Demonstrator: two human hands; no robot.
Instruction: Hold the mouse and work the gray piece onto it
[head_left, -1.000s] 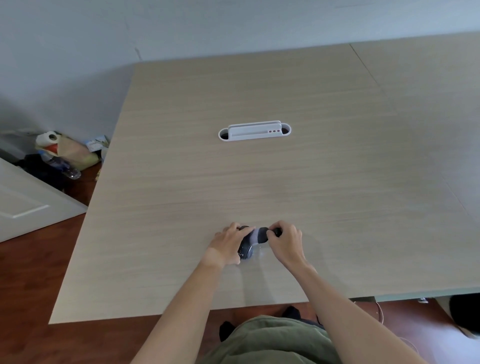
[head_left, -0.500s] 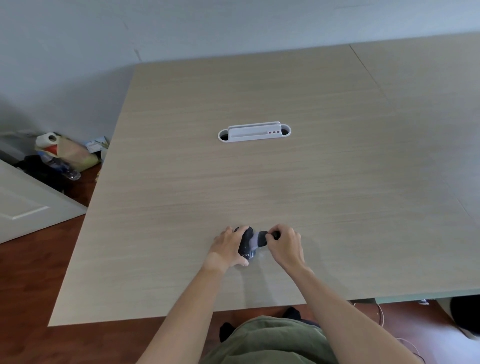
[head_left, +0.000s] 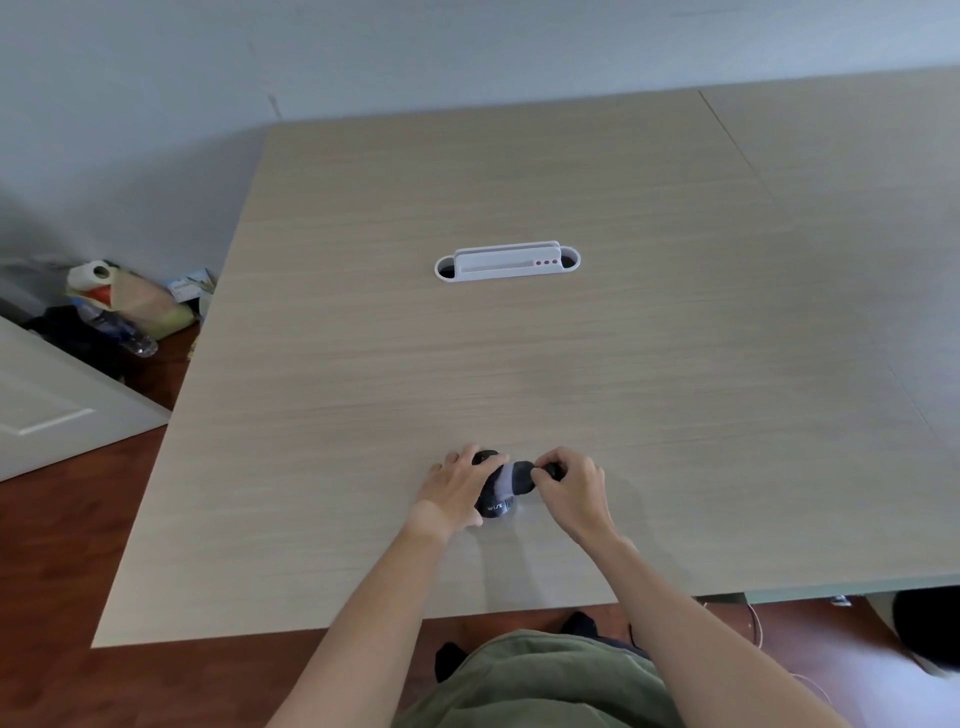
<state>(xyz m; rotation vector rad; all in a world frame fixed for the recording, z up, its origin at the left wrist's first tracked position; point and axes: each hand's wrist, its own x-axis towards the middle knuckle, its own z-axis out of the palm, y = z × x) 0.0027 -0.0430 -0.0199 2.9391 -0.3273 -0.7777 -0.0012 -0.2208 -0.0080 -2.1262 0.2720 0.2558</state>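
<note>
A small dark grey and light grey bundle, which looks like a rolled pair of socks (head_left: 503, 488) with white lettering, lies on the light wooden table (head_left: 519, 364) near its front edge. My left hand (head_left: 457, 488) rests over the bundle's left side with fingers laid on top of it. My right hand (head_left: 571, 486) pinches the dark end of the bundle at its right side between thumb and fingers. Both hands partly hide the bundle.
A white cable-port insert (head_left: 507, 261) sits in the middle of the table. Left of the table, on the floor, lie a paper roll, a bag and a plastic bottle (head_left: 119, 312). A white panel (head_left: 47, 400) lies at the far left.
Both hands and the bundle have shifted slightly away from me on the table. The left fingers now lie further over the bundle's top.
</note>
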